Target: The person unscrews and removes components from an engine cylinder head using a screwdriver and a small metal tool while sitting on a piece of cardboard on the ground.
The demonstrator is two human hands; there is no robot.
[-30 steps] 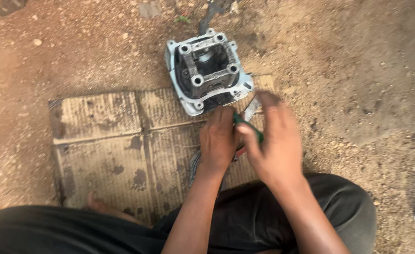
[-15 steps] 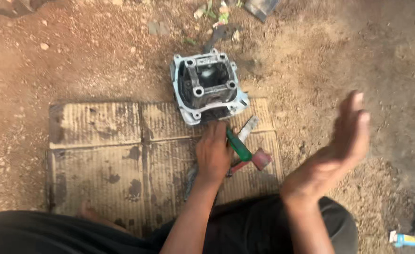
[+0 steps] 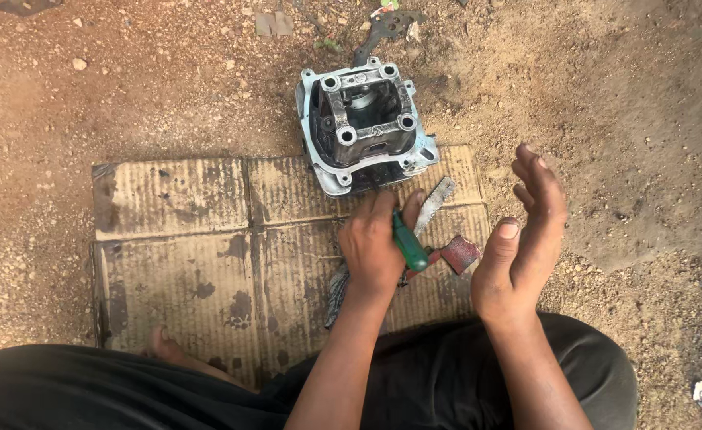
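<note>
1. The right hand [image 3: 522,239] had come away from the work — a second before this moment it lay over the left hand and the tool, half a second before it was already lifted off to the side, and now it hung open above the right knee, palm turned inward, fingers loosely spread, holding nothing.

2. The left hand [image 3: 375,243] had kept its place. It was closed around a green-handled screwdriver [image 3: 409,245], the shaft running up toward the lower edge of the cylinder head [image 3: 364,127]; the tip itself was hidden under the fingers and the casting's rim, so I could not tell whether it was seated.

3. The cylinder head had not shifted between frames — it stood with its near edge on the upper edge of a stained sheet of cardboard [image 3: 191,239] and the rest on the bare dirt ground [image 3: 637,119], open side up.

4. Judged from that, the two-handed effort on the screwdriver had let go, leaving only the left hand on the tool.

5. Beside the left hand lay a flat metal file [image 3: 434,203] and a reddish scrap [image 3: 462,253], both untouched on the cardboard.
</note>
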